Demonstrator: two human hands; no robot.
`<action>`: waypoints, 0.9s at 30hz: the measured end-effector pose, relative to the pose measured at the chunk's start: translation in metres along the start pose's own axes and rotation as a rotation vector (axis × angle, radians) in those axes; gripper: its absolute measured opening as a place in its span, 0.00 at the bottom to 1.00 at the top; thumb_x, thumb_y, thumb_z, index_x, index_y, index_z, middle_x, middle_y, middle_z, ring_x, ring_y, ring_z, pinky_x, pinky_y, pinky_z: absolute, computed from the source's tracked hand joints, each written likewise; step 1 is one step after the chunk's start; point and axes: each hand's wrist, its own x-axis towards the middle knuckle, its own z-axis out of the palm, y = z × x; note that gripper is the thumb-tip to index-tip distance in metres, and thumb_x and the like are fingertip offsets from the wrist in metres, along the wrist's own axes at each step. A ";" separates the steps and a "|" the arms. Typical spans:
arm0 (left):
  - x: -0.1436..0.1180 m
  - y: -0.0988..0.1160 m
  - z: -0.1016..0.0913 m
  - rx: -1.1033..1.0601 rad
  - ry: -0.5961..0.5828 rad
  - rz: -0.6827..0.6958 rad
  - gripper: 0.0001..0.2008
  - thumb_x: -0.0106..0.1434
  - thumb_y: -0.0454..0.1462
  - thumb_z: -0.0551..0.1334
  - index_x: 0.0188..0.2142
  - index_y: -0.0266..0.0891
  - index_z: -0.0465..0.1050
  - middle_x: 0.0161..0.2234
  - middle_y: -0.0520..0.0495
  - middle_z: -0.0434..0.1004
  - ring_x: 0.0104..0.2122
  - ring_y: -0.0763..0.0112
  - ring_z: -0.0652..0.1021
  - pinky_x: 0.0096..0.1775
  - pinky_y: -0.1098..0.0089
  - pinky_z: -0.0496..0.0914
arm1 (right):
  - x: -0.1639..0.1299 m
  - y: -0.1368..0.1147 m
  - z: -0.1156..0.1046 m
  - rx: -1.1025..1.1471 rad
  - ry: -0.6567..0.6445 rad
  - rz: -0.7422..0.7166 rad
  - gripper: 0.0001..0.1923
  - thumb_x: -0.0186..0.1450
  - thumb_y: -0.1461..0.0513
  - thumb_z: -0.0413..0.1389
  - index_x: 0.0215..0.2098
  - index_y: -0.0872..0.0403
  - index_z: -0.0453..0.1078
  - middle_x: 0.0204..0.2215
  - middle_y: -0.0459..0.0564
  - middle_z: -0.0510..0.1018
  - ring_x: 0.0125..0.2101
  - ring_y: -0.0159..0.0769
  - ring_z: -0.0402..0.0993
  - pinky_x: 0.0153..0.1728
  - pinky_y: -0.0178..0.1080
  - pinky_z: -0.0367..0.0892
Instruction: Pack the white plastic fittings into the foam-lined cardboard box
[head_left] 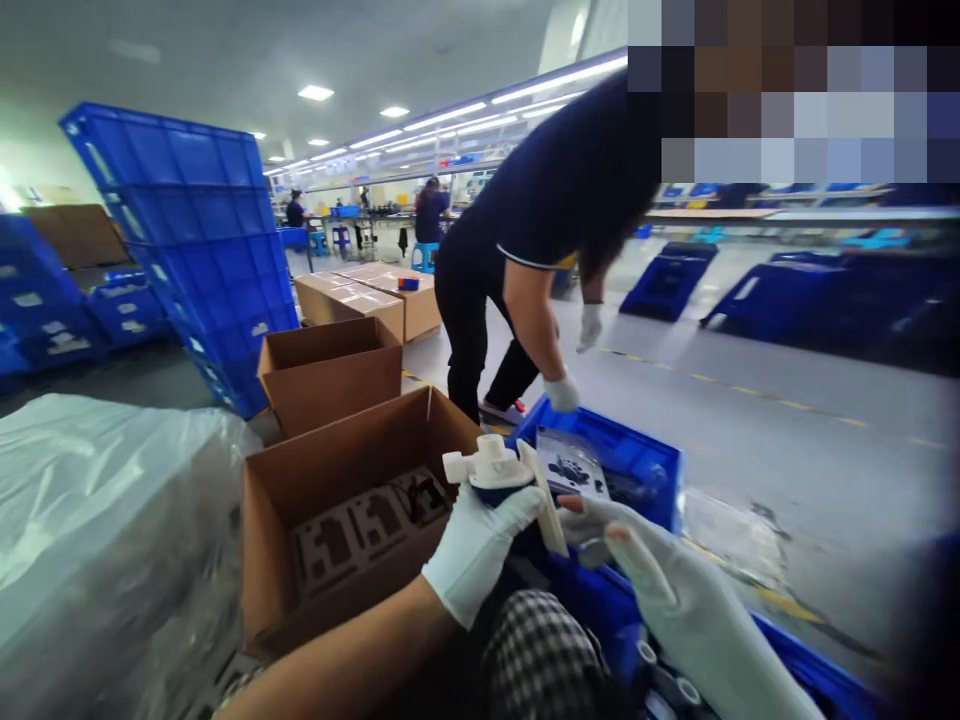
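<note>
- Checked fabric (536,640) sits lowest in view, between the two forearms.
- Left hand (484,545), white-gloved, grasps a white plastic part (493,468), held up between an open cardboard box (352,458) and a blue crate (637,442).
- Right hand (645,565), gloved with bare fingertips showing, is loosely spread and holds nothing, just beside the part's flat plate (547,505); contact cannot be told.
- Grey insert (352,535) lies inside the box.
- Another person (547,170) bends over the crate, one gloved hand (561,394) at its rim.
</note>
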 end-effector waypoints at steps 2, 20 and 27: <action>0.000 0.017 -0.006 0.050 0.016 0.046 0.28 0.49 0.52 0.73 0.41 0.37 0.68 0.42 0.44 0.74 0.46 0.60 0.74 0.54 0.58 0.68 | 0.014 -0.016 0.006 -0.100 -0.120 -0.074 0.28 0.65 0.39 0.50 0.44 0.51 0.74 0.35 0.51 0.80 0.35 0.43 0.78 0.34 0.39 0.76; 0.020 -0.057 -0.148 -0.078 -0.627 -0.641 0.47 0.61 0.67 0.37 0.38 0.30 0.79 0.28 0.39 0.79 0.30 0.59 0.78 0.46 0.58 0.66 | 0.141 -0.065 0.053 0.403 -0.297 -0.105 0.31 0.59 0.39 0.60 0.45 0.54 0.75 0.34 0.50 0.79 0.37 0.44 0.76 0.39 0.41 0.75; -0.006 0.012 -0.201 -0.104 -0.312 -0.513 0.48 0.53 0.72 0.44 0.39 0.31 0.75 0.23 0.44 0.74 0.30 0.56 0.80 0.43 0.55 0.72 | 0.191 -0.037 0.070 0.360 -0.284 -0.153 0.31 0.59 0.37 0.57 0.42 0.55 0.74 0.33 0.49 0.79 0.34 0.41 0.77 0.37 0.40 0.75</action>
